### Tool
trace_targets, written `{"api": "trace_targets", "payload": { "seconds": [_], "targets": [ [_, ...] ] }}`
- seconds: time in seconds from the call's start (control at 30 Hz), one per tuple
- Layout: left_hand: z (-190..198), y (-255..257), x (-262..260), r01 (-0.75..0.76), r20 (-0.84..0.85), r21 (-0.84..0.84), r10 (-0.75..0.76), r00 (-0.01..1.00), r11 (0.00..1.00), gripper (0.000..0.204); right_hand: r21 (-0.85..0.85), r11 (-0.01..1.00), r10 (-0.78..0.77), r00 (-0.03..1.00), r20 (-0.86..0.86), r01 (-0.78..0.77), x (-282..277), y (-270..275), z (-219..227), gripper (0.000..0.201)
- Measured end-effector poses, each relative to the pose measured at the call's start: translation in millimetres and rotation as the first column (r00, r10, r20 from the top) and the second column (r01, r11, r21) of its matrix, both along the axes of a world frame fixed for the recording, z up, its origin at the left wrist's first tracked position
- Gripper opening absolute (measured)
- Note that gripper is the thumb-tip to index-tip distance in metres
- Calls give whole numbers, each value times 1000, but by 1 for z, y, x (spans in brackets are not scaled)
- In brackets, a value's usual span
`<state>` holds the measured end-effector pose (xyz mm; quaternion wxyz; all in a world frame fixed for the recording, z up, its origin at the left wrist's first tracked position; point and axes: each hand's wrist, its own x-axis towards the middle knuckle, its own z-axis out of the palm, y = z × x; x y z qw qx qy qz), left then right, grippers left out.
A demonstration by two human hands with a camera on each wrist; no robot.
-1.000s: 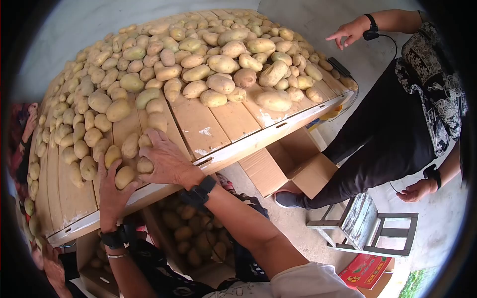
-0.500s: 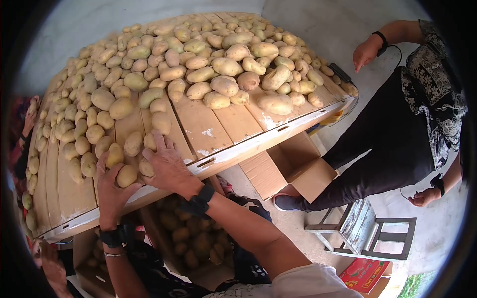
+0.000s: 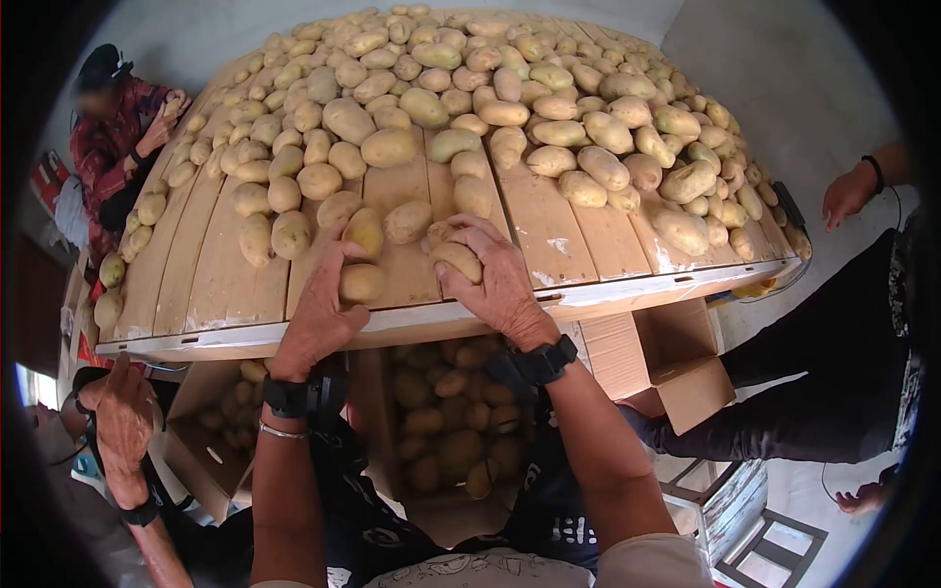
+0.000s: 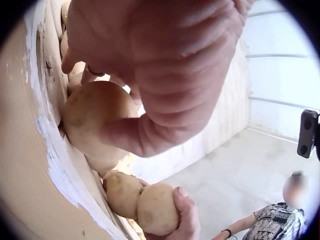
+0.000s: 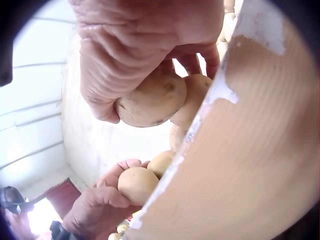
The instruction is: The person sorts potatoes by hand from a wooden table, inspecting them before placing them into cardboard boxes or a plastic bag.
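Potatoes (image 3: 388, 147) cover much of the slatted wooden table (image 3: 549, 235). At its front edge my left hand (image 3: 319, 314) curls round a potato (image 3: 363, 283), with a second potato (image 3: 364, 233) beside its fingers. My right hand (image 3: 498, 284), a short way to the right, grips a potato (image 3: 458, 262), and another one touches it behind. In the left wrist view the left thumb lies along a potato (image 4: 97, 117). The right wrist view shows the right hand (image 5: 150, 50) holding a potato (image 5: 152, 100) close to the table edge.
Boxes of potatoes (image 3: 461, 416) stand under the table edge. An empty cardboard box (image 3: 676, 343) is at the right, near a person in black trousers (image 3: 814, 392) and a worn chair (image 3: 735, 510). Another person's hand (image 3: 124, 421) is at the lower left; someone in red (image 3: 108, 157) sits far left.
The head view has swung left, so the table and both hands appear farther right. Both hands remain at the same potatoes. The person at the right has lowered the pointing hand.
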<state>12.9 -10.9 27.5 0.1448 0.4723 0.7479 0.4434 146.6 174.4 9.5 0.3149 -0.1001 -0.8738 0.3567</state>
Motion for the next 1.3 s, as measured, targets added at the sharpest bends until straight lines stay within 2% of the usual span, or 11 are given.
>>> {"api": "trace_targets", "payload": {
  "seconds": [0.13,0.23,0.3,0.33,0.4,0.5,0.7,0.97,1.07,1.2,1.3],
  "targets": [
    [-15,-2,-4,-142,-22,88,144,989,986,59,15,999,30,999,-43,-29,3,-7,0,37],
    [-26,-4,-13,-116,-121,136,132,984,984,66,-134,988,75,997,-3,-75,-1,-10,-4,39],
    [-32,1,-8,-239,-339,108,262,904,965,66,285,958,-36,999,23,28,-6,-23,0,45],
    [-27,2,-3,-265,-361,101,283,889,959,66,272,962,-6,1000,3,5,-12,-31,-2,45],
    [-16,8,10,-358,-516,3,308,799,934,63,369,925,-162,974,159,93,-18,-36,-3,51],
    [-13,12,13,-245,-421,-15,216,881,969,59,315,941,-198,956,215,124,-24,-36,-1,54],
    [-16,23,0,-287,-274,78,298,915,955,57,281,939,-241,963,120,200,-24,-31,-2,56],
    [-13,20,-10,-105,-67,72,110,992,992,60,259,964,-80,995,61,62,-31,-19,-14,43],
    [-14,22,-9,-55,-139,118,71,988,992,60,266,959,-141,979,145,98,-30,-26,1,51],
    [-12,26,1,-187,-253,112,210,944,976,53,261,948,-224,963,147,180,-38,-32,1,71],
    [-20,32,-2,-210,-331,77,224,917,975,55,300,951,-122,983,138,76,-45,-24,3,72]
  ]
}}
